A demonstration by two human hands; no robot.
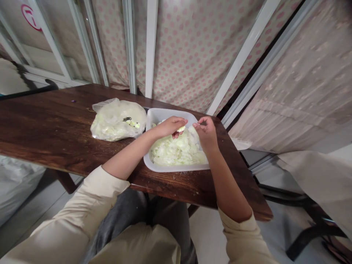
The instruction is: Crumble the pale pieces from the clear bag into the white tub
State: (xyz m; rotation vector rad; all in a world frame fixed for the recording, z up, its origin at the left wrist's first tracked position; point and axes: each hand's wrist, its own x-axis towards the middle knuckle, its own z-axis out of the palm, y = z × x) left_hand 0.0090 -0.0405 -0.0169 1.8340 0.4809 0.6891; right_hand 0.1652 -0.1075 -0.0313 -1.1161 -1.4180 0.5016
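A white plastic tub (176, 169) sits on the wooden table, heaped with thin pale green-white pieces (177, 152) whose exact kind I cannot make out. Above the tub's far half, my left hand (171, 127) is closed around a small pale yellow-green piece (180, 128), which pokes out between thumb and fingers. To its right, my right hand (206, 132) is raised over the tub's right side, thumb and fingertips pinched together. Whatever lies in that pinch is too small to name. A gap separates the two hands.
Left of the tub lies a clear plastic bag (117, 119) of similar pale pieces, with a dark-edged opening. The dark table (68, 135) ends close to my lap. Behind it stand white-framed panels and a dotted curtain (189, 47). At lower left is a whitish sack (18, 183).
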